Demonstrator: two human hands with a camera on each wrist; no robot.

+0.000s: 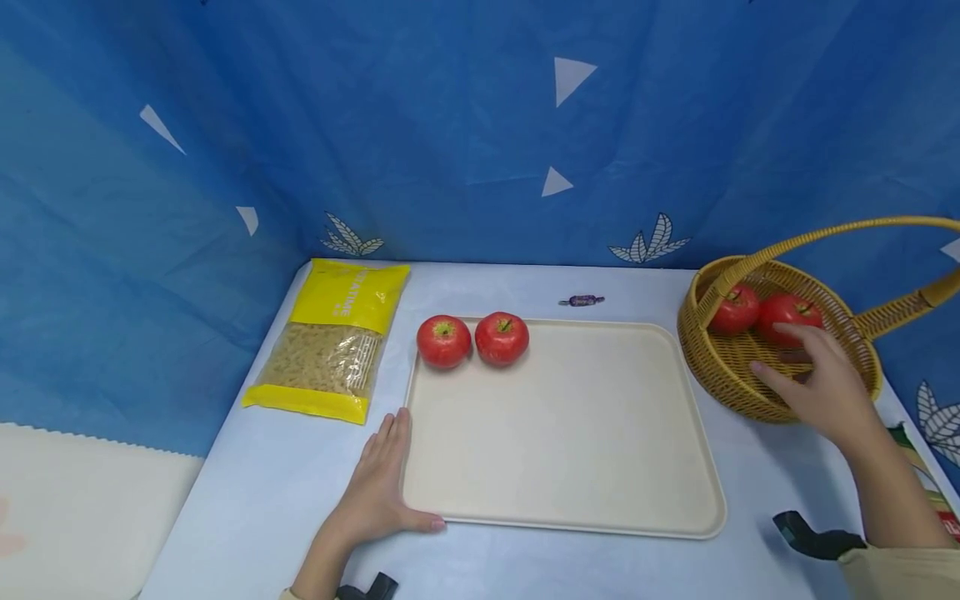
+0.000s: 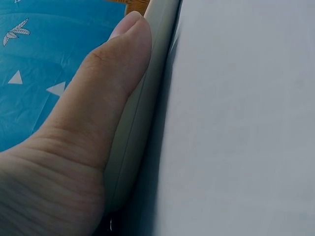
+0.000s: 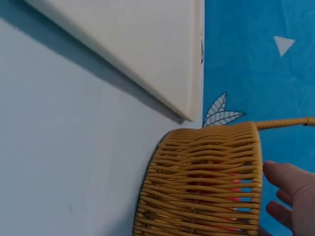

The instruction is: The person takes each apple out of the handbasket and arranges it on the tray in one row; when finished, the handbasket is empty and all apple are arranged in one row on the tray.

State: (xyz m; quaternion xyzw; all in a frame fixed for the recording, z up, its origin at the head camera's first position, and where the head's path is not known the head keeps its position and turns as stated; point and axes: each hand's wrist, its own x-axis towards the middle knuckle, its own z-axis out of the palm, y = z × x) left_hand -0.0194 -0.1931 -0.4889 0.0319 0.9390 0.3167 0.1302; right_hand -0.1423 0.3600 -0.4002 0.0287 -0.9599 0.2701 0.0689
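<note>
White desk (image 1: 240,517): left hand (image 1: 377,490), fingers straight, braces the tray (image 1: 562,433) — spread right hand (image 1: 825,383) should cup 1 apple (image 1: 782,311) fully.

The handle (image 1: 825,230) arches over the basket (image 1: 697,367), leaving its near side open, where the right hand (image 1: 821,379) reaches in. Only a narrow strip separates basket and tray (image 1: 570,433). Two apples (image 1: 502,340) obstruct the tray's far left corner; rightward, there is wide room.
</note>
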